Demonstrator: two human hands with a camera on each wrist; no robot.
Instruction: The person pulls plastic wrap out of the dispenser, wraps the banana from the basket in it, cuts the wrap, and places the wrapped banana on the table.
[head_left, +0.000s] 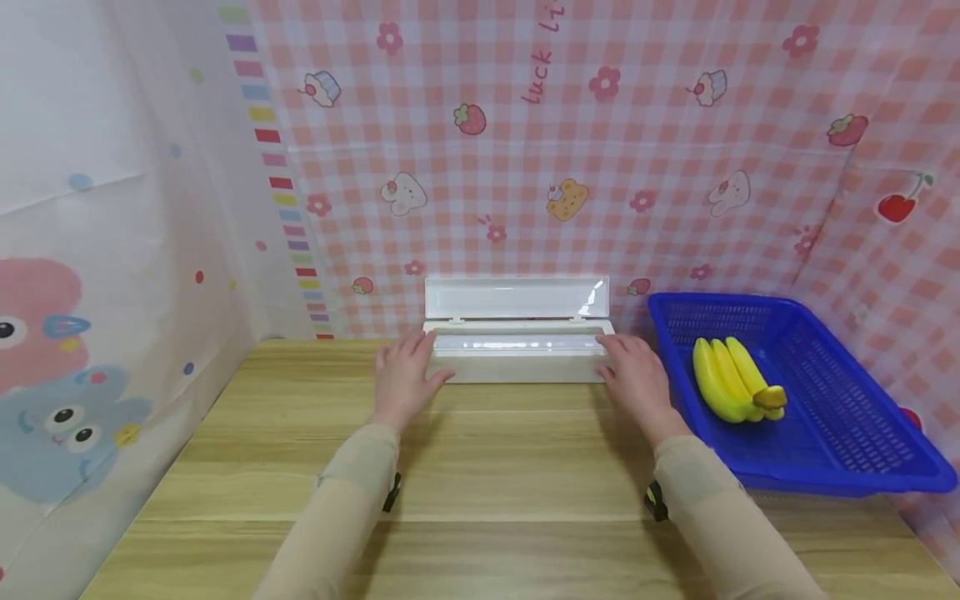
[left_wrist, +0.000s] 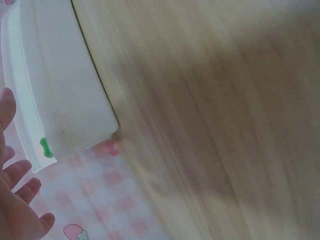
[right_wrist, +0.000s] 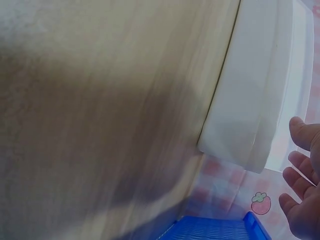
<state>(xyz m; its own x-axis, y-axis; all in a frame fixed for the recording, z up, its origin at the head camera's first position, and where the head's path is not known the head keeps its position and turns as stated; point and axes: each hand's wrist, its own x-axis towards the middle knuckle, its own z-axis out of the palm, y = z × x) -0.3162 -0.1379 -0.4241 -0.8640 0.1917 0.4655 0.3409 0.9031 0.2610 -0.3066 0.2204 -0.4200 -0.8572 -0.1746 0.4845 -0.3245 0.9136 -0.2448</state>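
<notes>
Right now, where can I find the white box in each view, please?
Head: the white box is near the centre, between left hand and right hand.
Left wrist: upper left.
Right wrist: upper right.
Shared landmark: the pink checked cloth, visible in all three views.

Box (head_left: 517, 370) looked smooth plastic to me, lid (head_left: 517, 298) glossy | surface (head_left: 517, 467) showed wood grain | basket (head_left: 825, 480) seemed plastic | backdrop (head_left: 465, 171) looked cloth
</notes>
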